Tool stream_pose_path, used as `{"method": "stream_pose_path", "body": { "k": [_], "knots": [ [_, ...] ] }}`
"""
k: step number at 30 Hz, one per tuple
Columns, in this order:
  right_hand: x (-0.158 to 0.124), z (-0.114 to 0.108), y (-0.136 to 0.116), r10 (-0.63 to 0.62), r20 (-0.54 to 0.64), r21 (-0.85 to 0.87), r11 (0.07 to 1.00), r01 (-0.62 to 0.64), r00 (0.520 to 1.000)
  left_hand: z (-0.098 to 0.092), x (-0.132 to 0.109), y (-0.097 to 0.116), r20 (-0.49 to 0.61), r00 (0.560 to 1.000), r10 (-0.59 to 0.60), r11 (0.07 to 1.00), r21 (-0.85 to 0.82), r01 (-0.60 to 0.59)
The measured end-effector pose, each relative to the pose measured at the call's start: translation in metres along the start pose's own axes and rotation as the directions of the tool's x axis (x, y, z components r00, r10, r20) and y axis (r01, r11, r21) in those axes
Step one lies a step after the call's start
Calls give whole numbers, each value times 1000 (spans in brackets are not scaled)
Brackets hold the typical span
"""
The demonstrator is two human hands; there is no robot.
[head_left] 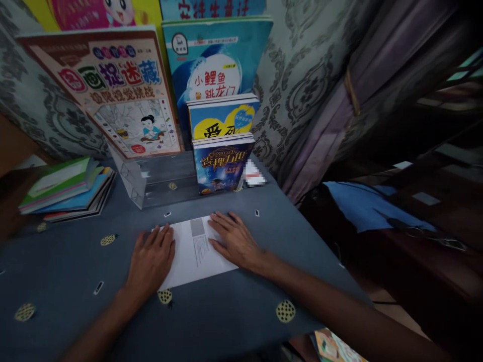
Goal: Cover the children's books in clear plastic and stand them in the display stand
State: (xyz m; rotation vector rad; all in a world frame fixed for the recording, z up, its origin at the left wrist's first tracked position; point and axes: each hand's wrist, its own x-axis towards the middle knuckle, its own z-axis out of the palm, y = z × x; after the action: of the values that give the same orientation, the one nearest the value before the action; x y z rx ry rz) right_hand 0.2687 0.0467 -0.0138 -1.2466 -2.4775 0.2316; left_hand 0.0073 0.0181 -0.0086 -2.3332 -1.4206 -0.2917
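A white printed sheet of paper (196, 251) lies flat on the blue-grey tablecloth (75, 271). My left hand (151, 261) rests palm down on the sheet's left side, fingers stretched out and flat. My right hand (234, 240) lies flat on its right side, fingers spread toward the far edge. Neither hand holds anything.
A clear acrylic stand (151, 181) behind the sheet carries upright children's books, with a dark blue one (222, 163) in front. A stack of thin books (68, 188) lies at the left. The table's edge drops off on the right beside a curtain (339, 100).
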Motion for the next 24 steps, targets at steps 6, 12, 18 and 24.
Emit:
{"method": "stream_pose_path", "body": {
  "k": [6, 12, 18, 24],
  "knots": [
    [1, -4, 0, 20, 27, 8, 1000, -20, 999, 2, 0, -1, -53, 998, 35, 999, 40, -33],
    [0, -6, 1, 20, 21, 21, 1000, -20, 1000, 3, 0, -2, -57, 997, 47, 998, 30, -46],
    [1, -8, 2, 28, 42, 49, 998, -31, 999, 0, 1, -2, -50, 997, 58, 997, 51, -56],
    [1, -8, 3, 24, 29, 50, 998, -26, 999, 2, 2, -4, -69, 994, 87, 994, 71, -82]
  ]
}}
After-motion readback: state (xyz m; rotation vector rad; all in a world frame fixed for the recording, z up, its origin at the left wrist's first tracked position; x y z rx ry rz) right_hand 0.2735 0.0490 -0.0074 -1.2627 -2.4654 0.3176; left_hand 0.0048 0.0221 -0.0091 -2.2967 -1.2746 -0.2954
